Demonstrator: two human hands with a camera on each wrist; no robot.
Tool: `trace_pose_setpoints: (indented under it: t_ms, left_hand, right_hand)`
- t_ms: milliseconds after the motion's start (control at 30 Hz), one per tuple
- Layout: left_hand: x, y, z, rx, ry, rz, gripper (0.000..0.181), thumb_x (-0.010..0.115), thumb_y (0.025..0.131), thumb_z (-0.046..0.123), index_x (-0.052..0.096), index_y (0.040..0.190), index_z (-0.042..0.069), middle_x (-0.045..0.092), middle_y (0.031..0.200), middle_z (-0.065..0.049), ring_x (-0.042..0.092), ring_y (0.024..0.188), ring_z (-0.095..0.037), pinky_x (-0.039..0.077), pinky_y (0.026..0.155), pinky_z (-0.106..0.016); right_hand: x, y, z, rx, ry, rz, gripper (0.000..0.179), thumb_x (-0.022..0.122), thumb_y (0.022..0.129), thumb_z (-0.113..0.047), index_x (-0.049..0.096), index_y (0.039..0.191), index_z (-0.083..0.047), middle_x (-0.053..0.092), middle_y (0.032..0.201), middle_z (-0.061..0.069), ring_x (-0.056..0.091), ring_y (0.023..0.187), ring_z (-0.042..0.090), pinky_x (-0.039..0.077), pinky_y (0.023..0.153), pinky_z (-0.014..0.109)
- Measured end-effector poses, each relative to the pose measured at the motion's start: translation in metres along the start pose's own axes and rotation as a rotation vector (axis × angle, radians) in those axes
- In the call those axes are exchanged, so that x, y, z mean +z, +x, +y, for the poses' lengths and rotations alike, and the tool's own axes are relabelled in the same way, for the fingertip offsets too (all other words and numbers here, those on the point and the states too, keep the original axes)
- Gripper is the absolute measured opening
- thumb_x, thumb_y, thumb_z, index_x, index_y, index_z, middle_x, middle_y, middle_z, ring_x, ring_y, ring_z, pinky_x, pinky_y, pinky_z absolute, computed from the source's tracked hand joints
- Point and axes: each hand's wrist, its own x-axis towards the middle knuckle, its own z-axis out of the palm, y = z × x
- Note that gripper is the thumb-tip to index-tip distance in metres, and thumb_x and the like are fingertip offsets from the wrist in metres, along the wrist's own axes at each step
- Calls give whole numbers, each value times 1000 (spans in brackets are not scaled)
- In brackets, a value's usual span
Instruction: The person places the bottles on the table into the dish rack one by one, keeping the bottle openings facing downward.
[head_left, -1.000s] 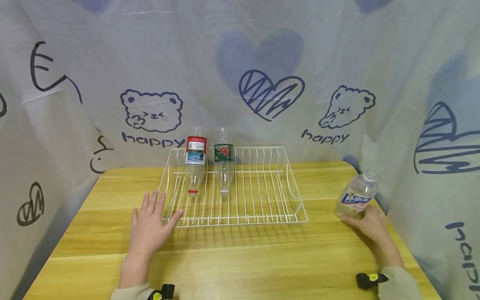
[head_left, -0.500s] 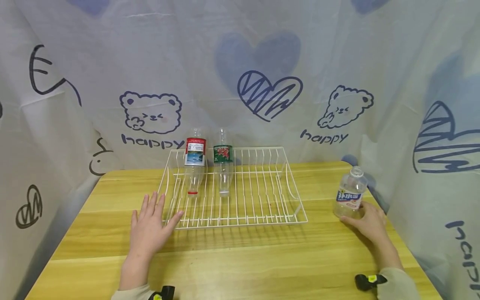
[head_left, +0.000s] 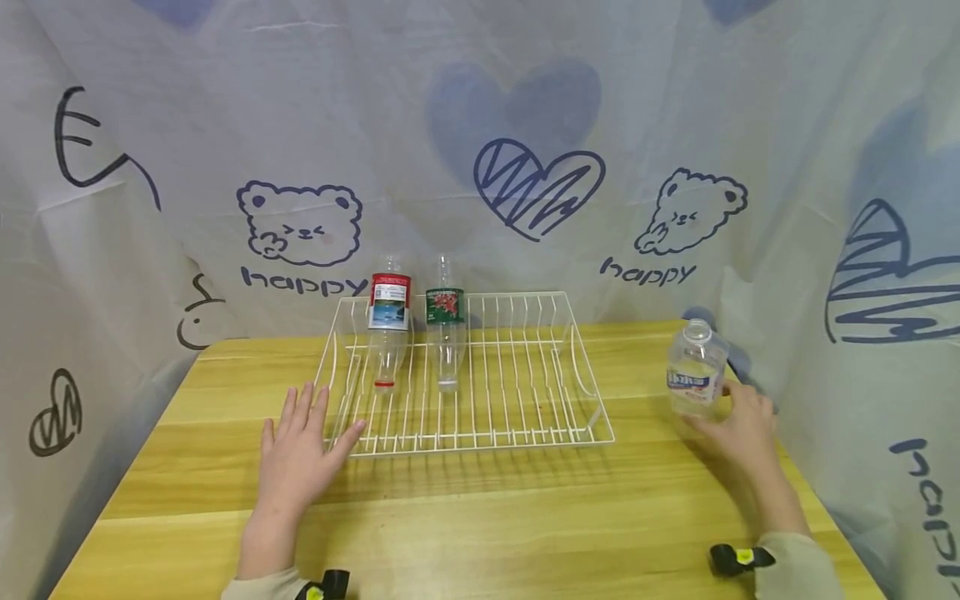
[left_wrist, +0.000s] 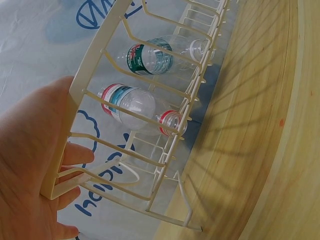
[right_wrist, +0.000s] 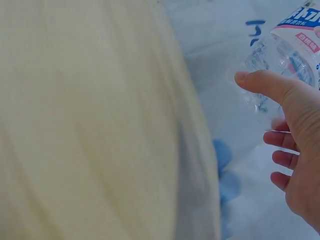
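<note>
My right hand (head_left: 738,429) grips a clear plastic bottle (head_left: 697,367) low on its body, at the right of the head view. The bottle stands nearly upright, with a blue-and-white label and its mouth upward. In the right wrist view my thumb (right_wrist: 257,81) lies along the bottle's lower end. My left hand (head_left: 296,467), fingers straight and spread, touches the front left corner of a white wire dish rack (head_left: 480,448). Two clear bottles lie in the rack, necks toward me: a red-labelled bottle (head_left: 390,307) and a green-labelled bottle (head_left: 446,308).
The rack stands on a wooden table (head_left: 480,533), near its back edge. A pale curtain (head_left: 420,108) with drawn bears and hearts hangs behind and at both sides. The table's right edge runs close to my right hand.
The bottle in my right hand has turned from leaning right to nearly upright and shifted slightly left and away from me. My left hand and the bottles in the rack stay in place.
</note>
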Motion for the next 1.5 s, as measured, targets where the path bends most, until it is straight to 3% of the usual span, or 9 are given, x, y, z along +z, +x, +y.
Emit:
trace_pose_setpoints:
  t_ms: [367,667,1133,1300,1500]
  left_hand:
    - [1,3,0,13,-11,23,88,37,95,66,17,156,6,8,163,-20,3,151,-42,0,116,-70]
    - [2,1,0,16,-7,28,87,37,96,66,17,156,6,8,163,-21,3,151,-43,0,116,-71]
    - [1,-1,2,22,5,51,87,39,95,66,15,157,11,11,163,-20,7,150,-43,-1,116,-71]
    - [1,-2,12,90,38,127,87,46,92,65,22,156,10,19,162,-20,14,150,-42,6,117,-70]
    - [3,-6,34,235,45,259,86,58,88,60,30,153,11,29,159,-16,22,148,-39,13,118,-66]
  right_hand:
    - [-12,7,-31,-166,-37,117,73,86,66,-26,49,120,6,53,109,26,44,104,44,29,92,63]
    - [-23,8,-61,-283,-71,237,69,88,60,-23,52,113,3,56,97,22,47,89,38,35,74,53]
    - [-37,8,-113,-351,-188,240,73,86,60,-28,50,117,1,57,107,23,48,98,43,39,79,59]
    - [-38,6,-128,-390,-221,232,74,86,61,-27,50,119,2,55,114,24,46,104,44,38,80,60]
    - [-34,6,-143,-501,-294,274,76,85,59,-32,53,119,4,58,110,24,50,103,43,43,76,57]
